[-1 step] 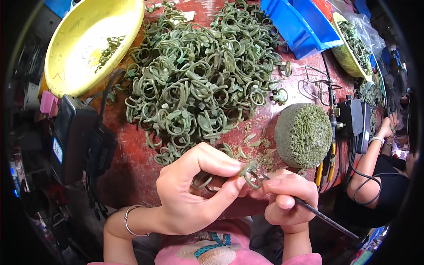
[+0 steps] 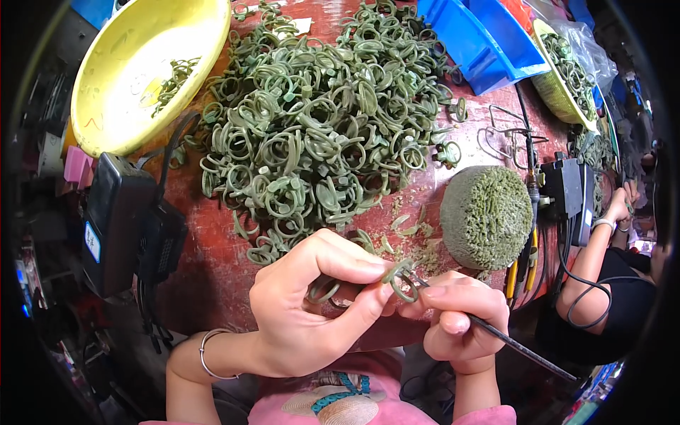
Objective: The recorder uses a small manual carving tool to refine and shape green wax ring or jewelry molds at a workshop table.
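Observation:
Between thumb and forefinger, my left hand (image 2: 319,304) pinches a small green ring (image 2: 398,270). A second green ring (image 2: 324,291) sits inside the curl of the same hand's fingers. Opposite it, my right hand (image 2: 464,315) is closed around a thin dark rod-like tool (image 2: 524,350), held slantwise with its long end toward the lower right. The tool's narrow tip meets or nearly meets the pinched ring; exact contact is too small to tell. Just beyond my hands lies a big heap of similar green rings (image 2: 312,134) on the red worn table (image 2: 212,262).
A rough-topped round green block (image 2: 489,216) stands beyond my right hand, with green shavings beside it. Black powered boxes (image 2: 113,219) with cables stand left. A yellow basin (image 2: 88,92), blue bin (image 2: 482,49) and yellow-green basket (image 2: 559,88) line the back. Another person's arm (image 2: 595,262) is at right.
The tool and my right fingers have shifted very slightly at the ring. All else looks the same.

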`<action>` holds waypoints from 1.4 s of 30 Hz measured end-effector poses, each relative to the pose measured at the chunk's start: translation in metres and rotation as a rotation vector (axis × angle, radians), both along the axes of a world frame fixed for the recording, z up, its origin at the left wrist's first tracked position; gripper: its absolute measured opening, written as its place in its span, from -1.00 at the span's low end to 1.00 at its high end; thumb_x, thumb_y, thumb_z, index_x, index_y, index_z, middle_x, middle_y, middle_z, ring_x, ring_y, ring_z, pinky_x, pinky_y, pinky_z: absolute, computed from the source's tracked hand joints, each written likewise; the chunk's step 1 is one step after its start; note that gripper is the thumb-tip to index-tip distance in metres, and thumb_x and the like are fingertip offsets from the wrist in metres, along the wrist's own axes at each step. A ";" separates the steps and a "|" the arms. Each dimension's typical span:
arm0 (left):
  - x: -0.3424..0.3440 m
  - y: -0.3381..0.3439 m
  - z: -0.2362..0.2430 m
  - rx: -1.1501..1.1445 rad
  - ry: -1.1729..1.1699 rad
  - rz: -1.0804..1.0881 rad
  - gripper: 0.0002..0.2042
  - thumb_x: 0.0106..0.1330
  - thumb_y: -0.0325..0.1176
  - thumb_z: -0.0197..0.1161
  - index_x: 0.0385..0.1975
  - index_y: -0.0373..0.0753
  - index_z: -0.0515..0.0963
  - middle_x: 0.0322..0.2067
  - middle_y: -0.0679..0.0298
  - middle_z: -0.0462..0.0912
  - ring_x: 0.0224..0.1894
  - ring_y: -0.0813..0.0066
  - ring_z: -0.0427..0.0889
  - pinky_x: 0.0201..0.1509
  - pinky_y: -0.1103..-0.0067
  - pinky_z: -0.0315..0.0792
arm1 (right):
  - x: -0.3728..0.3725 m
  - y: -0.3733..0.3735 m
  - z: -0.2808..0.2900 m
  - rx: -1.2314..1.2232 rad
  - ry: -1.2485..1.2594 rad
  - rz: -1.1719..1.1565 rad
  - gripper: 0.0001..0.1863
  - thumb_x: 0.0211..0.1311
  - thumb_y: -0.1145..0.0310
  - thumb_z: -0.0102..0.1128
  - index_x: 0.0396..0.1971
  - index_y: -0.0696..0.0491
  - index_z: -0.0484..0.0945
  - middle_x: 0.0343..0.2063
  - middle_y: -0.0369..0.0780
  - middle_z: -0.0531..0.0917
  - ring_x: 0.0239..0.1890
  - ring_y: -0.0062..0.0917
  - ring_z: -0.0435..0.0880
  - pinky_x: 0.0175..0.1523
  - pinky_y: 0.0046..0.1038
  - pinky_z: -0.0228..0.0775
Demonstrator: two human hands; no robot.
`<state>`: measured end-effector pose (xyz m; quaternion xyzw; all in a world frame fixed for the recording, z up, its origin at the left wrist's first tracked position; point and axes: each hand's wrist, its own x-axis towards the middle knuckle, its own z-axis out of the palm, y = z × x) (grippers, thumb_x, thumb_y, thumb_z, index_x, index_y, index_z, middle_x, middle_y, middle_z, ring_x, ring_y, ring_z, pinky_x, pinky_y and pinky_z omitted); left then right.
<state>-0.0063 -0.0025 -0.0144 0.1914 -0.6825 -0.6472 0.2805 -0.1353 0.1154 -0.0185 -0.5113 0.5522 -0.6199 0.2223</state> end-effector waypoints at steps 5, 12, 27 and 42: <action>0.001 -0.002 -0.002 -0.093 0.042 -0.001 -0.81 0.05 -0.70 0.14 -0.38 -0.38 0.31 -0.39 0.07 0.47 -0.42 0.51 0.55 -0.36 0.68 0.50 | 0.003 -0.002 0.000 -0.005 -0.070 -0.016 -0.78 0.05 0.51 0.17 -0.27 0.24 0.46 -0.59 -0.13 0.58 -0.57 -0.42 0.59 -0.47 -0.50 0.46; -0.001 0.001 0.001 -0.039 0.023 0.089 -0.82 -0.02 -0.71 0.18 -0.42 -0.38 0.40 -0.43 0.09 0.51 -0.44 0.52 0.55 -0.41 0.69 0.45 | 0.001 -0.006 0.002 -0.019 0.083 -0.019 -0.78 0.01 0.58 0.15 -0.27 0.22 0.47 -0.56 -0.14 0.56 -0.59 -0.40 0.58 -0.47 -0.49 0.45; -0.005 0.004 0.004 0.084 0.028 0.049 -0.78 0.08 -0.65 0.16 -0.32 -0.40 0.28 -0.46 0.12 0.46 -0.54 0.53 0.54 -0.48 0.70 0.47 | 0.001 0.004 -0.001 0.022 0.084 -0.040 -0.79 0.09 0.45 0.14 -0.25 0.16 0.47 -0.56 -0.15 0.53 -0.59 -0.40 0.54 -0.52 -0.49 0.37; -0.006 -0.003 0.005 -0.346 -0.012 0.054 -0.75 -0.05 -0.71 0.20 -0.32 -0.33 0.53 -0.52 0.20 0.51 -0.55 0.61 0.50 -0.56 0.76 0.35 | -0.003 -0.006 0.000 -0.020 0.320 -0.068 -0.68 -0.09 0.62 0.17 -0.24 0.18 0.42 -0.57 -0.17 0.50 -0.63 -0.42 0.50 -0.57 -0.51 0.37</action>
